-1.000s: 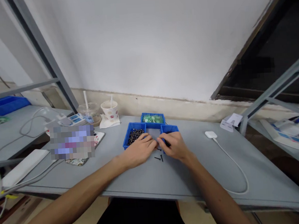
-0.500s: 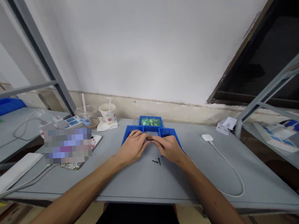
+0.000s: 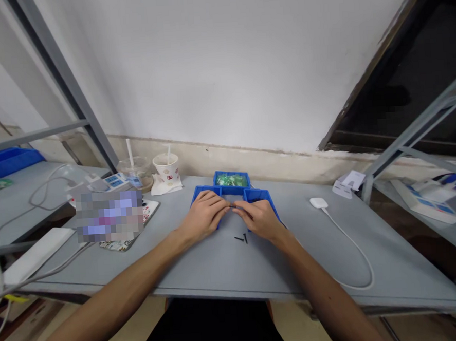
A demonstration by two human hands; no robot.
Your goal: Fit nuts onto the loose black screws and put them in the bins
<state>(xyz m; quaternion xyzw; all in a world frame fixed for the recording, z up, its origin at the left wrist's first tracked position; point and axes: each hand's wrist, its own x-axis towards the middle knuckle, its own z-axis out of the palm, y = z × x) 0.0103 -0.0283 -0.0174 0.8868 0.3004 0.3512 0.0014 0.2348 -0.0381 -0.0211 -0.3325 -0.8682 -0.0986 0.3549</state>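
Note:
My left hand [image 3: 207, 212] and my right hand [image 3: 261, 217] meet over the blue bins, their fingertips almost touching. Both are closed in a pinch around a thin dark piece [image 3: 232, 206] that looks like a screw; the fingers cover most of it. Below the hands, two black screws [image 3: 242, 238] lie loose on the grey table. One blue bin [image 3: 199, 191] is partly hidden behind my left hand, and its contents do not show. Another blue bin [image 3: 262, 194], with dark small parts inside, is beside my right hand. Behind them, a third blue bin [image 3: 232, 190] holds green pieces in clear wrapping.
A paper cup [image 3: 166, 169] and a plastic cup [image 3: 135, 171] with straws stand back left. Nearer are a patterned flat item [image 3: 119, 245], a white power strip [image 3: 36, 254] and cables. At right lies a white charger [image 3: 318, 203] with its cord. Metal posts flank the table.
The view has shifted slightly, so the table appears a little higher and further right. Both hands stay pinched together over the bins, and the two loose screws lie where they were.

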